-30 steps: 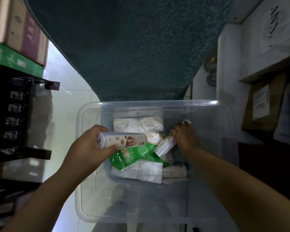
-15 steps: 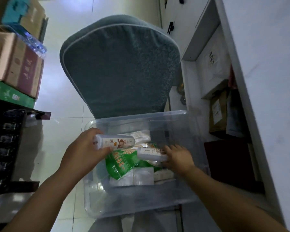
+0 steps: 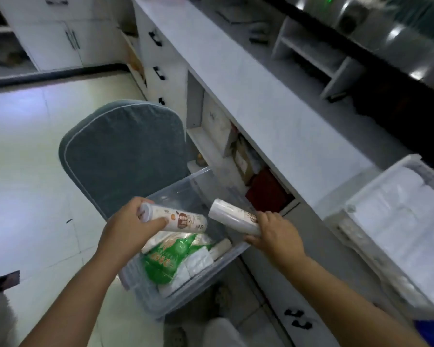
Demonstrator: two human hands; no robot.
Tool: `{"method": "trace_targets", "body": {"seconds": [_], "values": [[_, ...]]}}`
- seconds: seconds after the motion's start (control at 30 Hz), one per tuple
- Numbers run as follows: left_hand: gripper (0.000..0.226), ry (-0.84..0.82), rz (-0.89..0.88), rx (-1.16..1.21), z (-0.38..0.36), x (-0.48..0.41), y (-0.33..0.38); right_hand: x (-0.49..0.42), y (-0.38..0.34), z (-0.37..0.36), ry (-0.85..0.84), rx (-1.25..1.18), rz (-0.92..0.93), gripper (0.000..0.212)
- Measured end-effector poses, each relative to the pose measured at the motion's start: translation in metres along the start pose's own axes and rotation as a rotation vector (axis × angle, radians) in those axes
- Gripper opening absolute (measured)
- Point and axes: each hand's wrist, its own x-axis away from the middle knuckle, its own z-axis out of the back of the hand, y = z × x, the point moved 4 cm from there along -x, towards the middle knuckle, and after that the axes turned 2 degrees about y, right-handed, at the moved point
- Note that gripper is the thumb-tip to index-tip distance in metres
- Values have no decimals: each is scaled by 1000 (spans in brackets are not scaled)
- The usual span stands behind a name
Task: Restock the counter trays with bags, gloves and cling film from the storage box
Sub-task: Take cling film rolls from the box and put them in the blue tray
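Big white counter (image 3: 273,116) runs along our right w/ open shelves underneath, and a white tray (image 3: 376,196) sits on its near end, stacked w/ white folded stuff, too blurry to tell what. Grey cushioned chair (image 3: 120,156) is just behind the clear storage box (image 3: 186,279) on the floor; box has a green packet (image 3: 166,259) and white packs inside. Our left hand (image 3: 125,231) is wrapped round a printed roll (image 3: 176,220) held above the box. Right hand (image 3: 273,236) grips a 2nd white roll (image 3: 231,216), also up over the box's counter-side edge. Rolls are near each other, not touching.
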Motion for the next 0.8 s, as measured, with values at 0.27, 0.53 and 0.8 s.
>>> {"method": "trace_targets", "body": {"seconds": [0.27,0.53,0.8], "values": [[19,-169,-258,239,-50,38,114,131,63,90,285,55,-271,56],[18,-303,-444,407,-140,116,244,280,177,127,389,141,-679,47],[25,-316,-503,457,-236,199,324,406,311,102,168,99,-832,37]]}}
